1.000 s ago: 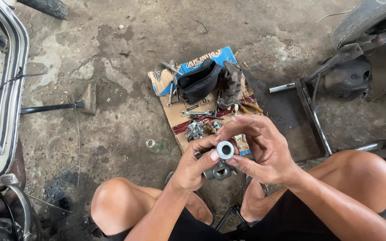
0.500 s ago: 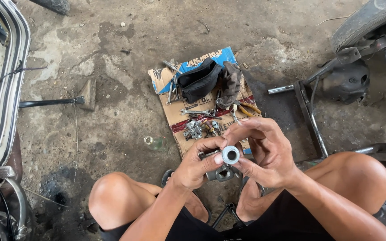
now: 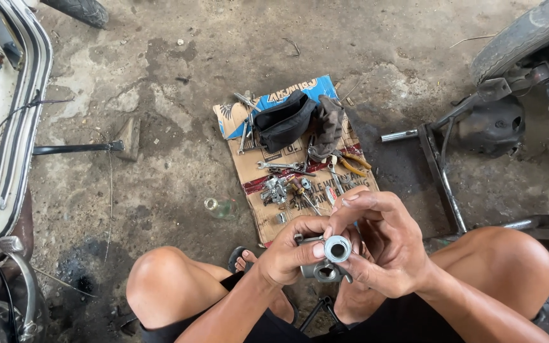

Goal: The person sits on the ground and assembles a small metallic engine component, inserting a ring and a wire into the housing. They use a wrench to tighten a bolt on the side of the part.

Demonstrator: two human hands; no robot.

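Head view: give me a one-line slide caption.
Both hands, left and right, hold a small metal ring above tools on cardboard.

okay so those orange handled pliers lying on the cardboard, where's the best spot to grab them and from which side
Probably by the orange handles of the pliers, which point toward the right edge of the cardboard. Coming from above on that right side looks clearest: the handles lie flat and apart from the rest, while the jaw end runs in among wrenches and under a grey rag.
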